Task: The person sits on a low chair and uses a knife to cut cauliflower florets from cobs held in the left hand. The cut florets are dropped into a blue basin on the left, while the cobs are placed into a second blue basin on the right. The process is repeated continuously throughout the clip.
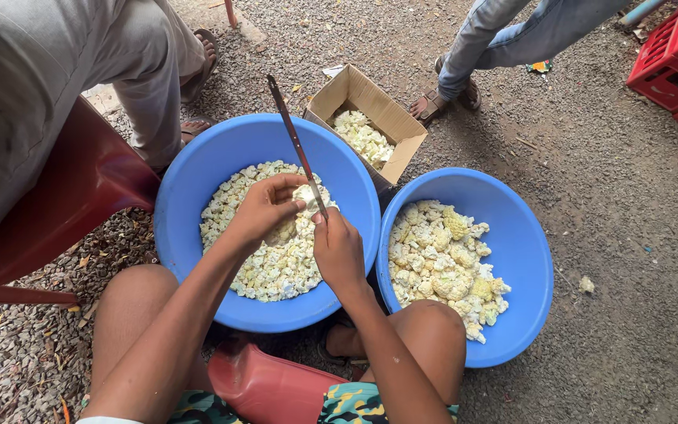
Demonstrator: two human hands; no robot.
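Observation:
My left hand [263, 209] holds a small cauliflower floret [304, 194] over the left blue basin [190, 180], which holds several cut white florets. My right hand [337, 247] grips a long thin knife [293, 137]; its blade points up and away and rests against the floret. To the right stands a second blue basin [523, 251] with larger cauliflower pieces. My bare knees frame both basins at the bottom.
An open cardboard box [374, 102] with cauliflower bits sits behind the basins. A person in grey sits on a red chair [80, 196] at left. Another person's sandalled feet [433, 102] stand at the top. Red crates [676, 63] are at top right. A red stool [268, 385] is under me.

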